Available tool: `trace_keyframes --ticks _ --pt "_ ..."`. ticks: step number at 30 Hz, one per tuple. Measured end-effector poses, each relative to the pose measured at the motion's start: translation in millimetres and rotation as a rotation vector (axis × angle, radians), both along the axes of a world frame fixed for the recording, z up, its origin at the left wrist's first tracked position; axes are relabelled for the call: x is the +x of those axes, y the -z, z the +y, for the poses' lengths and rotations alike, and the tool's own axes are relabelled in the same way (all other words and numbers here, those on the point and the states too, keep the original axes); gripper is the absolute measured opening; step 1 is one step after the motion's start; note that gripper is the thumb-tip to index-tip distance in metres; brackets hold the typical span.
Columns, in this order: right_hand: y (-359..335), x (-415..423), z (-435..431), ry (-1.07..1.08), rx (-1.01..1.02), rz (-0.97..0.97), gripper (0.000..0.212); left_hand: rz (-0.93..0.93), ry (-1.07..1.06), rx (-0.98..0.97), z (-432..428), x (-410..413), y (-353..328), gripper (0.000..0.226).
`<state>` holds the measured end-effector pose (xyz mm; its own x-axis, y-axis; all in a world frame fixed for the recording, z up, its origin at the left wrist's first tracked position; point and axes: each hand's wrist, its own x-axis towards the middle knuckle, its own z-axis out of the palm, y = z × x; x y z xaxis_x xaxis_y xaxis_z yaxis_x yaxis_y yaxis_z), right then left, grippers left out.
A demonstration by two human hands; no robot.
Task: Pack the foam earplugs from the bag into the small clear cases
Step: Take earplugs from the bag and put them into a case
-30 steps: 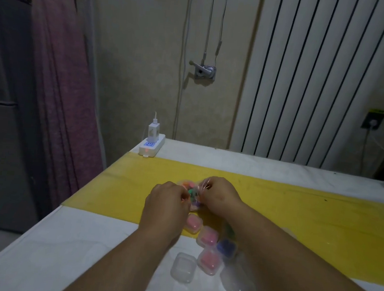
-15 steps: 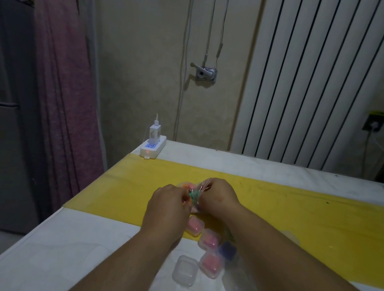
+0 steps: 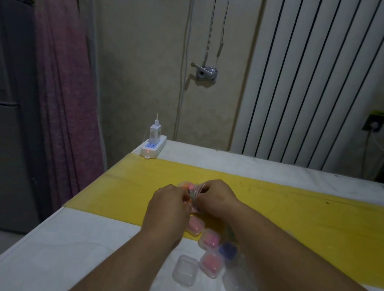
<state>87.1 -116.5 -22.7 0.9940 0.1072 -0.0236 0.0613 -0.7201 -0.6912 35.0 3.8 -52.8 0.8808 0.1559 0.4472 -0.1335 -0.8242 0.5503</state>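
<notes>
The left hand (image 3: pixel 169 207) and right hand (image 3: pixel 216 199) curl round the bag (image 3: pixel 193 192) and cover nearly all of it, fingertips out of sight, so the earplugs (image 3: pixel 186 185) inside show only as coloured blurs too small to count. The left hand overlaps the farthest pink case (image 3: pixel 195 225), and the right forearm (image 3: pixel 292 258) hides part of the blue case (image 3: pixel 228 250) and of some clear plastic (image 3: pixel 241 286) whose shape cannot be made out. The table (image 3: pixel 72 251) runs off the bottom and right edges.
</notes>
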Motion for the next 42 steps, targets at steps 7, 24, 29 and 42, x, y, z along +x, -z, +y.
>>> trace_keyframes --ticks 7,24,29,42 --pt "-5 -3 -4 0.125 0.022 -0.156 0.019 0.01 -0.018 0.032 0 2 1 0.021" --pt "-27 -96 -81 0.184 0.489 -0.201 0.013 -0.072 0.397 -0.482 -27 -26 -27 0.027" --pt "-16 -108 -78 0.126 0.554 -0.197 0.012 0.015 0.542 -0.524 -35 -34 -31 0.032" --pt "-9 -114 -78 0.158 0.586 -0.269 0.015 0.126 0.538 -0.599 -33 -37 -31 0.029"
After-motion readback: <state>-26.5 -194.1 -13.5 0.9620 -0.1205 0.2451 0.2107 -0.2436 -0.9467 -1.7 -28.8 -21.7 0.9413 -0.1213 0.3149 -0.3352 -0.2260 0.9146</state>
